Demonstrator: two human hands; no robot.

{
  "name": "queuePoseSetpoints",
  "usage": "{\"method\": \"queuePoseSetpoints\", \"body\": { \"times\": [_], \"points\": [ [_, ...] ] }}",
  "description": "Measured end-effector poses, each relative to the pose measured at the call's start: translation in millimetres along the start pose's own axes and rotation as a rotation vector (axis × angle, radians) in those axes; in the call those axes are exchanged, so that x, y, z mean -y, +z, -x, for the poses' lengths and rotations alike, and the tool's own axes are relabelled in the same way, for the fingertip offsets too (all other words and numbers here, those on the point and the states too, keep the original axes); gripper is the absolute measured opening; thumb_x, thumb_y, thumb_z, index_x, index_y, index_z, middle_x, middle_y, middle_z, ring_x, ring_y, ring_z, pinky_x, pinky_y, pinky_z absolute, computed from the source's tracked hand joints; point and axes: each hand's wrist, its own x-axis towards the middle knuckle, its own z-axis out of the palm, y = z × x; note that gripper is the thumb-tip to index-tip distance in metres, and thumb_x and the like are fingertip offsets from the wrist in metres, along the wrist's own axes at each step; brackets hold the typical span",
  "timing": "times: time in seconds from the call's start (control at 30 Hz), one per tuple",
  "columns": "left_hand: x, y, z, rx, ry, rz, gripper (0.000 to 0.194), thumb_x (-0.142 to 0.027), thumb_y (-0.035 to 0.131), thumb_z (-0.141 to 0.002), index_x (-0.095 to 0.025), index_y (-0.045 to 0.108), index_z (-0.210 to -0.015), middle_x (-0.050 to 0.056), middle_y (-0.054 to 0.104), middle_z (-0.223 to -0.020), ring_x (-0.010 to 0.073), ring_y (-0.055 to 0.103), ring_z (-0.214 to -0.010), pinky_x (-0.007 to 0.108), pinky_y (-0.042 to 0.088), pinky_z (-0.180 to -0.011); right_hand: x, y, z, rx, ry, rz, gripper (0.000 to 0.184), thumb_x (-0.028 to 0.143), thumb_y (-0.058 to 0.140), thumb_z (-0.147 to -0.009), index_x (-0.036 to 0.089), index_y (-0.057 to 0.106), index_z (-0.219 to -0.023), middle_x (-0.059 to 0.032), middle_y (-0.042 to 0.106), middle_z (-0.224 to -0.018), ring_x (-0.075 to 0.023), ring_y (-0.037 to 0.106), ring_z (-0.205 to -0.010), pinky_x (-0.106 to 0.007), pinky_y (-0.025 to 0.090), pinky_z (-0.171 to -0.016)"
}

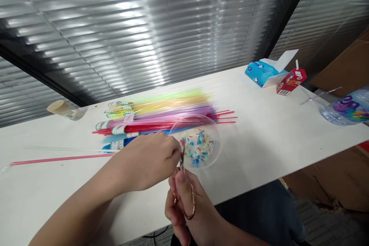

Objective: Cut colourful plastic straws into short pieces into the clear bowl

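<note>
"What do our hands have?"
"Our left hand (155,159) is curled shut on a long, thin red plastic straw (63,159). Our right hand (193,200) is closed round small silver scissors with copper-coloured metal loops (182,159)."
"Where's our clear, round plastic bowl (217,150)?"
"Right of our left hand!"

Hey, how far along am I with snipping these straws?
Partway, I'd judge. Already done: small red, blue and pale pieces in the clear bowl. In hand: your right hand holds the scissors; your left hand seems to grip a long red straw. Left: bundles of long straws beyond the bowl, if you're cutting them all.
</note>
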Motion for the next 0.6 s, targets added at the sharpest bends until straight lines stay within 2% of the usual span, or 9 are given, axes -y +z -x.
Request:
{"method": "queuePoseSetpoints", "body": {
  "times": [0.17, 0.4, 0.6],
  "points": [
    [0.2, 1.5, -2.0, -0.011, -0.01, -0.006, 0.032, -0.029, 0.032, -0.089, -0.019, 0.044, -0.061, 0.003, 0.056, -0.064, 0.0148, 0.047, -0.056, 0.031, 0.025, -0.051, 1.7, 1.8, 0.4, -0.021, 0.022, 0.032, 0.072, 0.091, 0.04, -0.07, 0.022, 0.037, -0.089, 0.0126, 0.044, -0.047, -0.003, 0.031, -0.024, -0.014, 0.023, -0.025],
    [1.0, 1.7, -3.7, 0.0, 0.02, -0.017, 0.033, -0.028, 0.028, -0.091, -0.019, 0.047, -0.065, 0.004, 0.058, -0.068, 0.0158, 0.05, -0.059, 0.031, 0.026, -0.052, -1.1, 0.7, 0.1, -0.012, -0.003, 0.036, 0.068, 0.089, 0.04, -0.074, 0.021, 0.038, -0.083, 0.0116, 0.043, -0.045, -0.0028, 0.032, -0.024, -0.013, 0.022, -0.025],
    [-0.6, 0.2, -4.8, 0.006, 0.016, -0.037, 0.034, -0.028, 0.029, -0.091, -0.018, 0.047, -0.065, 0.004, 0.057, -0.067, 0.0154, 0.05, -0.059, 0.031, 0.027, -0.052, -1.5, 2.1, -0.3, -0.017, 0.046, -0.016, 0.065, 0.087, 0.041, -0.075, 0.023, 0.035, -0.086, 0.0128, 0.044, -0.046, -0.0028, 0.032, -0.023, -0.013, 0.023, -0.025]
  ]
}}
